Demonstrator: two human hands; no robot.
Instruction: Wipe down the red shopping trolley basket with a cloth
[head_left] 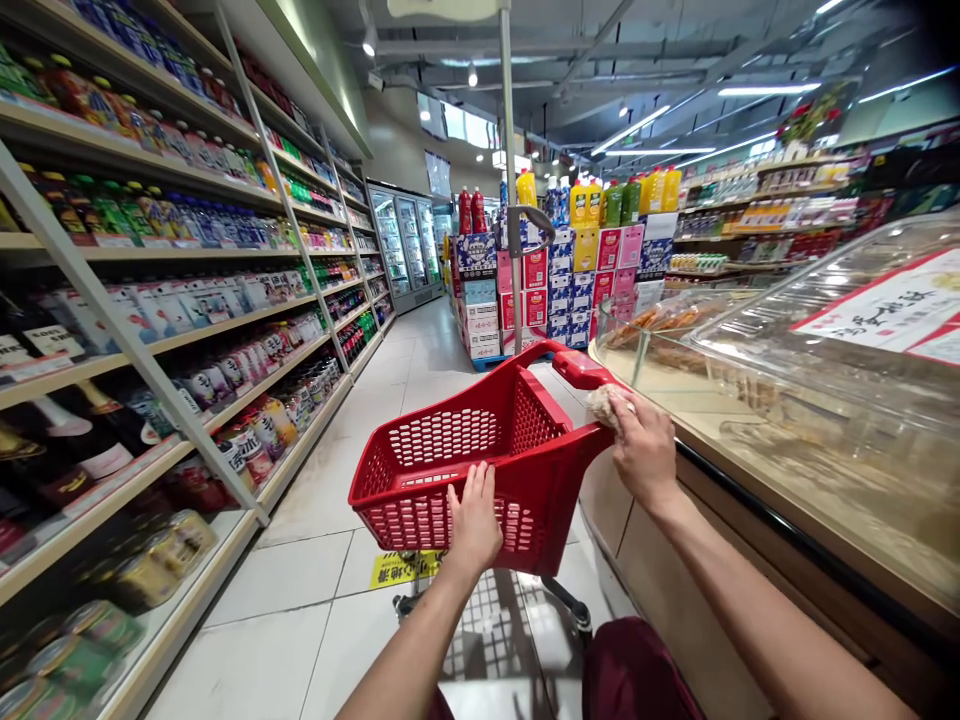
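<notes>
My right hand has its fingers bunched around a crumpled cloth, pressed against the end of the handle on a red shopping cart. My left hand is loose, fingers stretched up along the basket's near side to the rim, gripping nothing; how hard it presses, I can't tell. The cart stands in front of me in the aisle, between the drink shelves and the food counter, its handle end just beside the counter. I see wheels under it, so if I rub harder than my flat left palm can steady, the cart could roll away or swing round. A hard push that way might knock the handle into the counter's edge. My right knuckles could get caught in that narrow gap too. With the cloth so bunched up, a loose pinch could let it slip to the floor.
</notes>
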